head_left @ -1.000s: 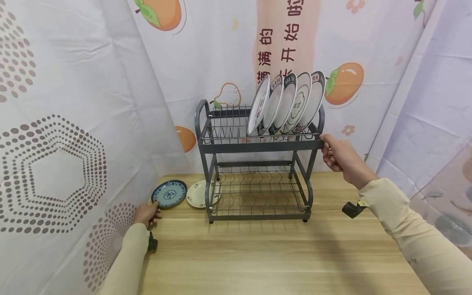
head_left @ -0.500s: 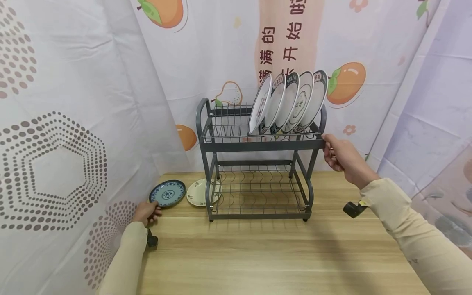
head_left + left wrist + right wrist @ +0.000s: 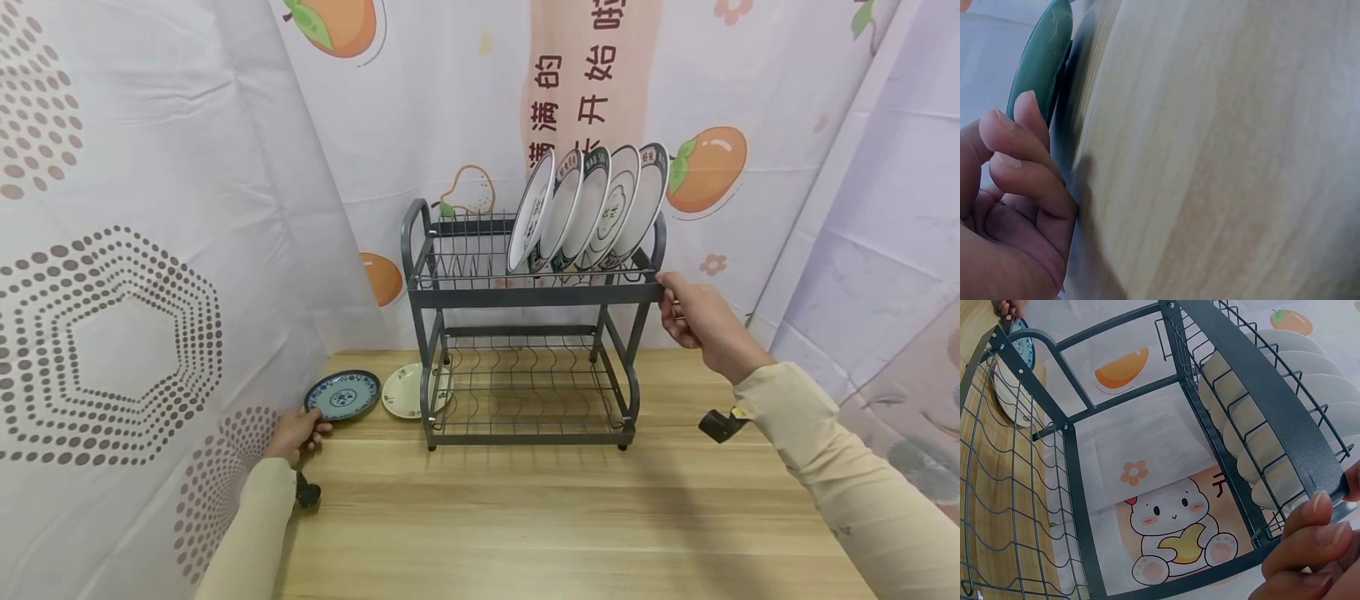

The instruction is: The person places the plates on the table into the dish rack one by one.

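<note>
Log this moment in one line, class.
left fingers: pinch blue plate by rim; right fingers: hold rack, upper right; upper tier: five plates; cream plate: on table

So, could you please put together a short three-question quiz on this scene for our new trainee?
1. Counting: how many plates stand in the upper tier of the rack?
2. Multiple choice: where does the right hand hold the rack?
(a) at one of its feet
(b) at an end of the upper tier
(c) at the middle of the lower tier
3. Fill in: in the head view, the cream plate is to the ____ of the blue plate, whose rim the left hand touches.

Key: 1. five; 2. b; 3. right.
</note>
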A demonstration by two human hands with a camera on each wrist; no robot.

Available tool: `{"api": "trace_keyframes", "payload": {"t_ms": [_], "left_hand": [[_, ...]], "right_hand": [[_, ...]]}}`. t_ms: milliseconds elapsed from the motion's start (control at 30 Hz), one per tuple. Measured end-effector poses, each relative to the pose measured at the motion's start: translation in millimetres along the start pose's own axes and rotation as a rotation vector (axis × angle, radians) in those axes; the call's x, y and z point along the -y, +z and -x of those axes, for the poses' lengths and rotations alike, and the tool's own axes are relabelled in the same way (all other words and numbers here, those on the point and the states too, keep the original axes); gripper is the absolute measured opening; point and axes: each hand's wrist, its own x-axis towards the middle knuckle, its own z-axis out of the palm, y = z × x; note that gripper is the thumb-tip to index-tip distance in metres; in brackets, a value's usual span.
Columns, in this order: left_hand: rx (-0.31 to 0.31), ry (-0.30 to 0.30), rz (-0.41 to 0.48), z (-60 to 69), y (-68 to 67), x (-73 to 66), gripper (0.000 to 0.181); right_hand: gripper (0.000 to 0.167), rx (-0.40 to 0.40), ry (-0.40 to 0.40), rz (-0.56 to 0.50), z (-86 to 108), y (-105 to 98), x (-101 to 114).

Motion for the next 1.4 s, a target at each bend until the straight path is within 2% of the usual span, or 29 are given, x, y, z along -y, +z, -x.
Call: {"api": "trace_keyframes", "payload": {"t_ms": [300, 667, 800, 1100, 1400], "left_hand": [[0.006, 0.026, -0.005, 8.1, -2.5, -2.5, 0.032], [0.013, 0.081, 0.011, 19.2, 1.2, -7.4, 0.034], [0.013, 0.105, 0.025, 24.3, 1.3, -11.6, 0.033], [0.027, 0.187, -0.01, 38.6, -1.2, -23.2, 0.038], [0.063, 0.238, 0.064, 53.2, 0.4, -36.0, 0.034]], "right_hand": [[0.048, -0.007, 0.005, 0.007, -0.8, 0.2, 2.0], [0.049, -0.008, 0.006, 0.007, 1.0, 0.6, 0.9], [0.049, -0.008, 0.006, 0.011, 1.2, 0.5, 1.0], [0.048, -0.007, 0.0, 0.01, 1.0, 0.8, 1.4], [0.048, -0.005, 0.006, -0.011, 0.2, 0.0, 0.1]]}}
